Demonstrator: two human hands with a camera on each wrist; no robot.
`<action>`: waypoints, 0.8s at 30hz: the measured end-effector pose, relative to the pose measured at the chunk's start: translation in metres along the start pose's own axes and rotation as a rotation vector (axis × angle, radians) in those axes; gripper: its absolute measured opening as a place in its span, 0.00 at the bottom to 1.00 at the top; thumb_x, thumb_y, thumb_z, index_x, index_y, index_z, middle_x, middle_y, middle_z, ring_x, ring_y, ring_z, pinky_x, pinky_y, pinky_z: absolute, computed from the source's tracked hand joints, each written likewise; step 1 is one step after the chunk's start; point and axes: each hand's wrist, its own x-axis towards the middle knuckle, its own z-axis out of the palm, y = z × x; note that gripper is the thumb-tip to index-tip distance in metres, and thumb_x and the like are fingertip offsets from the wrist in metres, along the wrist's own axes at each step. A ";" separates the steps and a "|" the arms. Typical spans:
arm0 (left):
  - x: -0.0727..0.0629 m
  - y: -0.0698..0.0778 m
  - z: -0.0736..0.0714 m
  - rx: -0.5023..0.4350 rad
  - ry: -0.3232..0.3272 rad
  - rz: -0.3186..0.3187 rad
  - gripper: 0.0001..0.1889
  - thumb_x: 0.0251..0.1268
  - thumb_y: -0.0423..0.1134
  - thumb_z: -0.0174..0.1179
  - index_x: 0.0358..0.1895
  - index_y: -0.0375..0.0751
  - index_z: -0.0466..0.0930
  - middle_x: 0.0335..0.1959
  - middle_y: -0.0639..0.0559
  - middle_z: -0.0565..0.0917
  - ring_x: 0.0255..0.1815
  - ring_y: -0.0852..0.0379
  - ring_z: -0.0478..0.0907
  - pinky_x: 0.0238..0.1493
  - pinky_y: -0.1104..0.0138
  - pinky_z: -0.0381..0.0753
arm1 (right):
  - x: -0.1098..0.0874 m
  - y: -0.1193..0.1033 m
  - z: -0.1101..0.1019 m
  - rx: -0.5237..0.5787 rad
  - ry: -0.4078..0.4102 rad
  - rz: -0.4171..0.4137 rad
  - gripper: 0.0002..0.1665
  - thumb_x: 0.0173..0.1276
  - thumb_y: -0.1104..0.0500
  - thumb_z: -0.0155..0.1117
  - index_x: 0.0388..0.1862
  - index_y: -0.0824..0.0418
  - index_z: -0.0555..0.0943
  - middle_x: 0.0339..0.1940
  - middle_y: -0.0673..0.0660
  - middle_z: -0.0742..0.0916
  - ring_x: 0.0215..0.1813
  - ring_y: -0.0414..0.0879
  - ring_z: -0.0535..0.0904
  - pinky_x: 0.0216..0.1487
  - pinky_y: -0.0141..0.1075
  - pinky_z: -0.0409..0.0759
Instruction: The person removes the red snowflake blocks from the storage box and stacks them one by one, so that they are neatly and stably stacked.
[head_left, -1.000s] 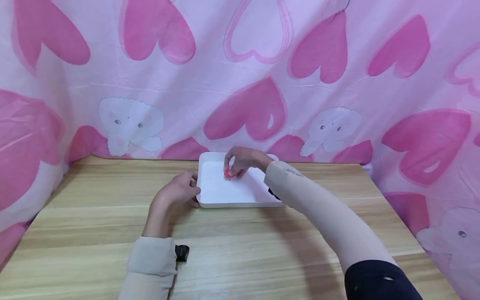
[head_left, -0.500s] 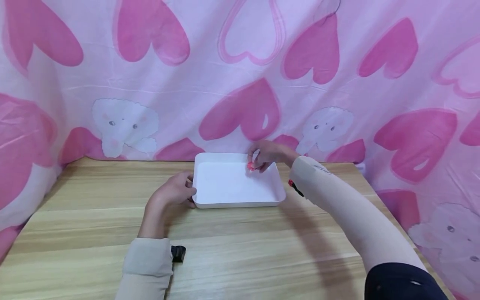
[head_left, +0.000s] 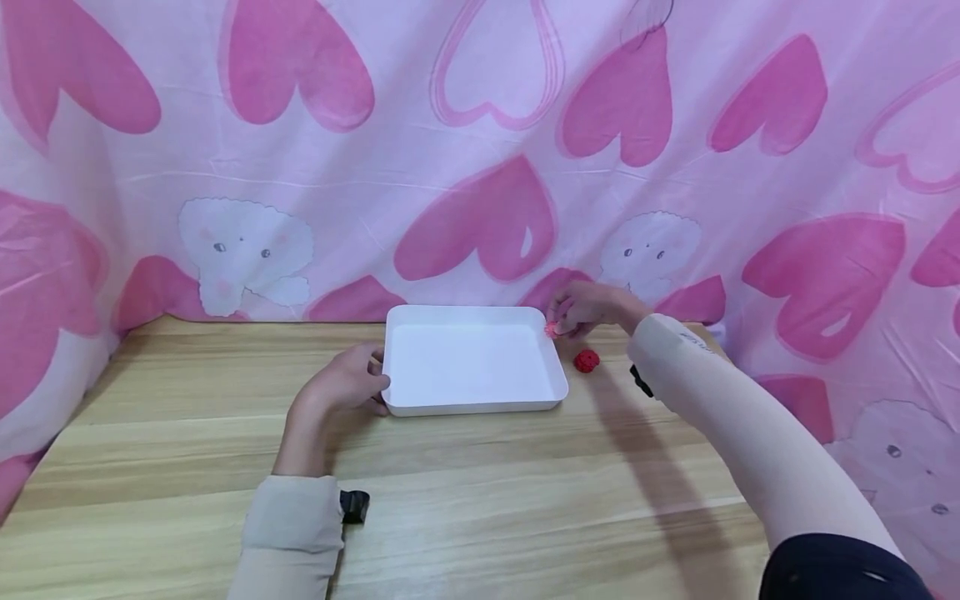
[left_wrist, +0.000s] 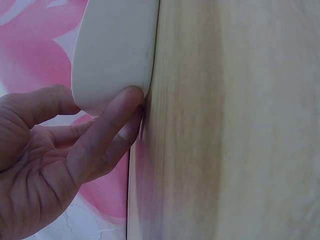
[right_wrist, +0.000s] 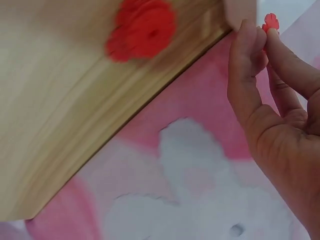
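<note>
In the head view, a white tray (head_left: pixel 474 360) lies on the table. My left hand (head_left: pixel 345 382) holds its left end. In the left wrist view, the thumb touches one edge of the tray (left_wrist: pixel 112 55) and a finger presses its lower side. Beyond the tray's right rim, my right hand (head_left: pixel 588 307) pinches a small red notched plastic disc (head_left: pixel 551 330); the right wrist view shows this disc (right_wrist: pixel 271 21) between thumb and fingertips. A red cluster (head_left: pixel 587 360) sits on the table just right of the tray. In the right wrist view, the cluster (right_wrist: pixel 145 29) looks like joined round notched discs, slightly blurred.
The wooden table (head_left: pixel 480 492) ends at the back against a pink heart-patterned cloth (head_left: pixel 337 208), close behind the tray. The cloth also hangs along both sides. A black wrist strap piece (head_left: pixel 354 506) sticks out beside the left sleeve.
My right hand has moved right with the red disc, from over the tray's middle past its right rim. The red cluster, earlier hidden by the arm, now shows. My left hand keeps its hold.
</note>
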 end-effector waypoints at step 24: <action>0.003 -0.001 0.000 0.002 -0.010 -0.006 0.21 0.73 0.25 0.51 0.67 0.23 0.70 0.46 0.33 0.82 0.36 0.50 0.89 0.43 0.58 0.95 | -0.015 0.074 -0.005 0.135 -0.057 0.036 0.16 0.73 0.73 0.64 0.58 0.75 0.79 0.42 0.58 0.85 0.41 0.44 0.83 0.46 0.39 0.92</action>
